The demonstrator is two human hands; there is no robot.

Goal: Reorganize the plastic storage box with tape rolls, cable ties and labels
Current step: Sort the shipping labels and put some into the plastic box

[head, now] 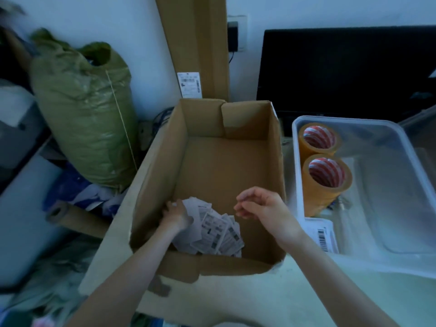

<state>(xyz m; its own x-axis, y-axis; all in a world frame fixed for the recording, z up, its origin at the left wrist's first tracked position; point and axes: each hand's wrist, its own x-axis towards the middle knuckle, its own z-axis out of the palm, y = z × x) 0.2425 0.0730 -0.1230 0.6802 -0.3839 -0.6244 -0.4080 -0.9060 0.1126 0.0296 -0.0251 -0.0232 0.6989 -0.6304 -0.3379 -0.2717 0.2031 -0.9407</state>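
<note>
An open cardboard box (226, 166) stands in the middle, with a loose pile of printed labels (214, 230) in its near left corner. My left hand (175, 214) reaches down into the box and grips the left side of that pile. My right hand (262, 204) hovers over the box's near right part, fingers loosely curled, holding nothing. To the right sits the clear plastic storage box (401, 147). Two yellow tape rolls (326, 179) with red-striped cores stand along its left wall. A stack of barcode labels (326, 234) lies in its near left corner.
A green woven sack (82, 109) leans at the back left. A tall cardboard panel (195, 43) stands against the wall behind the box. A black screen (342, 72) fills the back right. A cardboard tube (73, 217) lies left of the box amid clutter.
</note>
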